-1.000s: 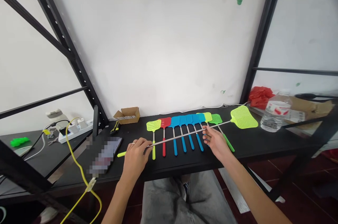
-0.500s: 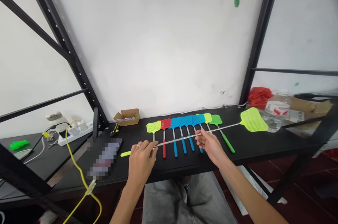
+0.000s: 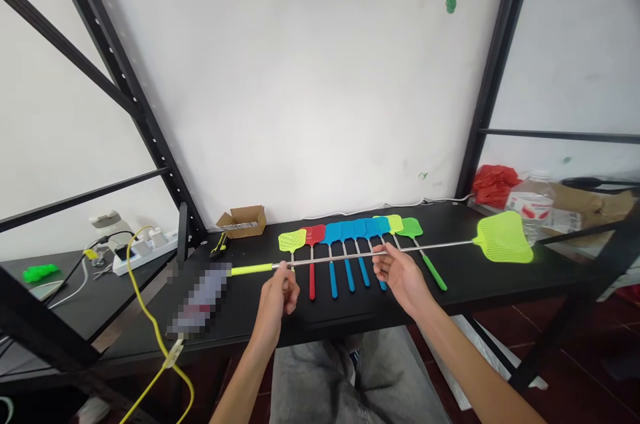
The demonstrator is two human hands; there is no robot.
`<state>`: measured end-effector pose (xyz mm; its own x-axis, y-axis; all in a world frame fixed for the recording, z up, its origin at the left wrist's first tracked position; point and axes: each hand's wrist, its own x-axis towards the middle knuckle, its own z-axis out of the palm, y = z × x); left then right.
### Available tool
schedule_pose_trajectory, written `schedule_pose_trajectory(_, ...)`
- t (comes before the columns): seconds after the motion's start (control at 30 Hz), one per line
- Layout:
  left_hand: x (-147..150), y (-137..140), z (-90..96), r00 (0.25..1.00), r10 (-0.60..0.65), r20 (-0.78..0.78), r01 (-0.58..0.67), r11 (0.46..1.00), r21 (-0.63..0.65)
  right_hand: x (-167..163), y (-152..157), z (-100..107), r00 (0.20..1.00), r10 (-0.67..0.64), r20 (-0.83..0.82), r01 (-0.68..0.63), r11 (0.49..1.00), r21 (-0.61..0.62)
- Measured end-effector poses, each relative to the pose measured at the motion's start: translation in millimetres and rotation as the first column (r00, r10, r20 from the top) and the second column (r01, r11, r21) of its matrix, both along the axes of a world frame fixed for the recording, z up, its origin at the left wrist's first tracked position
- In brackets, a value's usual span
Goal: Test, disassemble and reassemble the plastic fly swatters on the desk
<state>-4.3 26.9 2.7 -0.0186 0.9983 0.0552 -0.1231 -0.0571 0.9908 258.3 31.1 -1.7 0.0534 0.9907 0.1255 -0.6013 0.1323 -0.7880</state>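
Note:
A long yellow-green fly swatter (image 3: 504, 237) with a thin metal rod lies nearly level across both my hands, above the black table. Its mesh head is at the right, its handle at the left. My left hand (image 3: 277, 294) pinches the rod just beside the handle, the other fingers curled. Between thumb and fingers, my right hand (image 3: 401, 281) grips the rod further along. Behind it lies a row of shorter fly swatters, heads toward the wall: a yellow-green one (image 3: 292, 241), a red one (image 3: 312, 271), several blue ones (image 3: 349, 274), another yellow-green one (image 3: 395, 224) and a green one (image 3: 434, 274).
A blurred-out phone (image 3: 203, 301) with a yellow cable (image 3: 150, 317) lies left. A small cardboard box (image 3: 243, 221) and a black-yellow tool (image 3: 219, 245) stand near the wall. At right are a plastic bottle (image 3: 531, 201), a red bag (image 3: 495, 184) and black rack posts (image 3: 493, 77).
The long swatter has shifted right, its head now further from my right hand. My left hand has turned from palm-down to a pinch, and the whole yellow handle shows.

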Motion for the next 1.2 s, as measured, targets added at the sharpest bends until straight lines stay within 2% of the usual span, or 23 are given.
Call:
schedule_pose_trajectory(0.1,-7.3,2.1,1.7,0.981,0.048,0.189,-0.042,0.999,-0.035,-3.0,-1.4,-0.1,0.999,0.049,-0.006,-0.049,0.999,0.000)
schedule_pose_trajectory(0.23,-8.0,-4.2,7.2,0.959,0.038,0.279,-0.041,0.999,0.005,-7.6,-4.5,-1.3,0.992,0.121,0.039,-0.121,0.993,0.008)
schedule_pose_trajectory(0.37,-5.3,-8.7,7.6,0.966,-0.027,0.258,0.015,0.999,0.046,-12.8,-10.0,-0.3,0.968,0.199,0.150,-0.207,0.977,0.041)
schedule_pose_trajectory(0.53,-2.6,-10.8,4.4,0.967,-0.107,0.231,0.090,0.992,0.084,-20.7,-17.9,3.6,0.899,0.306,0.313,-0.327,0.945,0.015)
schedule_pose_trajectory(0.7,-4.4,-11.1,8.4,0.966,-0.080,0.245,0.064,0.995,0.073,-22.8,-23.3,8.4,0.831,0.382,0.404,-0.420,0.907,0.005)
schedule_pose_trajectory(0.97,-23.6,-5.7,14.6,0.945,-0.022,0.325,0.017,1.000,0.018,-29.0,-31.9,15.8,0.792,0.382,0.476,-0.468,0.881,0.073)
schedule_pose_trajectory(1.1,-33.0,-3.1,16.2,0.933,-0.007,0.359,0.008,1.000,-0.003,-27.1,-32.4,18.7,0.808,0.356,0.469,-0.439,0.895,0.078)
schedule_pose_trajectory(1.2,-45.4,-0.8,18.8,0.930,0.047,0.365,-0.046,0.999,-0.011,-15.9,-30.8,22.5,0.824,0.322,0.467,-0.395,0.916,0.064)
